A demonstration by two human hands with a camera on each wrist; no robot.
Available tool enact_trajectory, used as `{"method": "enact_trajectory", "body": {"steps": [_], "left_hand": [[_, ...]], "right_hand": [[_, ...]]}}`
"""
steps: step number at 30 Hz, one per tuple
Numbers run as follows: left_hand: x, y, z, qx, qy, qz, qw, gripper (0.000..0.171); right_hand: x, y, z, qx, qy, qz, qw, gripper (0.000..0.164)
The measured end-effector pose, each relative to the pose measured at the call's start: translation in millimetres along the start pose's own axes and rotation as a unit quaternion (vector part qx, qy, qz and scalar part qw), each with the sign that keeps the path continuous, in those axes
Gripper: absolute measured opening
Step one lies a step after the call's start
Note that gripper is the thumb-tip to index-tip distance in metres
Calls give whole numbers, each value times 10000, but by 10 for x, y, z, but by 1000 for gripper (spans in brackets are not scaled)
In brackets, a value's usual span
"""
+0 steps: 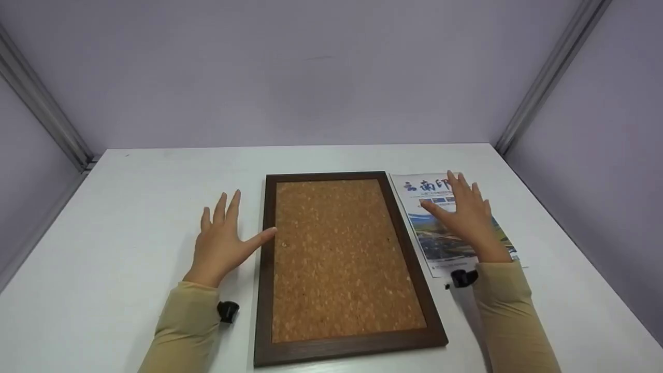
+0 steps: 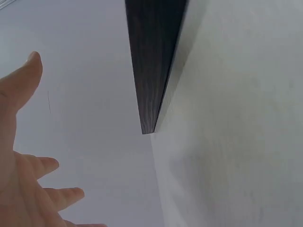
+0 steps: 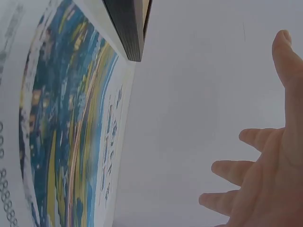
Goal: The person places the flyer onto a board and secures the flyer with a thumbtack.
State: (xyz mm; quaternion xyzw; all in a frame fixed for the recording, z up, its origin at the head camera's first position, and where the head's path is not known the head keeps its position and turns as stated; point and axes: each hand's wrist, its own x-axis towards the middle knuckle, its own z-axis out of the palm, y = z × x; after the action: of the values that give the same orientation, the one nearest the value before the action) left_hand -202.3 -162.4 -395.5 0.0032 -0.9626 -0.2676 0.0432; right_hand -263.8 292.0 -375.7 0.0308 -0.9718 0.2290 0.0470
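Observation:
A cork board [image 1: 342,259] in a dark brown wooden frame lies flat on the white table [image 1: 119,217]. My left hand [image 1: 220,248] hovers left of the frame, fingers spread and thumb reaching over its left edge in the head view. On the other side, my right hand [image 1: 469,217] is raised above a printed poster [image 1: 440,243], its fingers fanned out too. The poster carries blue Chinese lettering and a landscape picture, and lies along the board's right side. Both hands hold nothing. In the left wrist view the frame's side [image 2: 154,61] appears beyond the thumb.
A small black object [image 1: 447,286] lies near the poster's lower left corner. Pale walls [image 1: 321,93] enclose the table at the back and sides, with metal rails [image 1: 554,77] in the corners. Each wrist wears a small black camera [image 1: 228,312].

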Motion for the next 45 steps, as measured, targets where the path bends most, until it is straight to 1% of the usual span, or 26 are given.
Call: {"method": "enact_trajectory", "body": {"steps": [10, 15, 22, 27, 31, 36, 40, 45], "left_hand": [[-11, 5, 13, -581, -458, -230, 9970, 115], [-23, -12, 39, -747, -654, -331, 9945, 112], [-25, -21, 64, -1021, -890, -311, 9903, 107], [-20, -8, 69, -1147, -1135, -226, 9866, 109], [-32, -5, 92, -1253, -1334, -158, 9830, 110], [-42, -22, 122, -1365, -1549, -178, 9783, 108], [-44, -39, 125, -1416, -1652, -145, 9759, 107], [-51, -49, 142, -1494, -1828, -141, 9716, 107]], "right_hand": [[-3, 234, -141, 264, 25, 364, 9990, 101], [-12, 361, -201, 540, -61, 725, 9959, 101], [-58, 611, -259, 914, -240, 1167, 9887, 103], [-85, 758, -240, 1065, -350, 1500, 9823, 106], [-100, 854, -215, 1066, -511, 1730, 9778, 105], [-109, 938, -195, 1006, -723, 1848, 9749, 100], [-113, 965, -191, 847, -749, 1950, 9743, 98], [-139, 994, -190, 794, -751, 2123, 9711, 94]]}}
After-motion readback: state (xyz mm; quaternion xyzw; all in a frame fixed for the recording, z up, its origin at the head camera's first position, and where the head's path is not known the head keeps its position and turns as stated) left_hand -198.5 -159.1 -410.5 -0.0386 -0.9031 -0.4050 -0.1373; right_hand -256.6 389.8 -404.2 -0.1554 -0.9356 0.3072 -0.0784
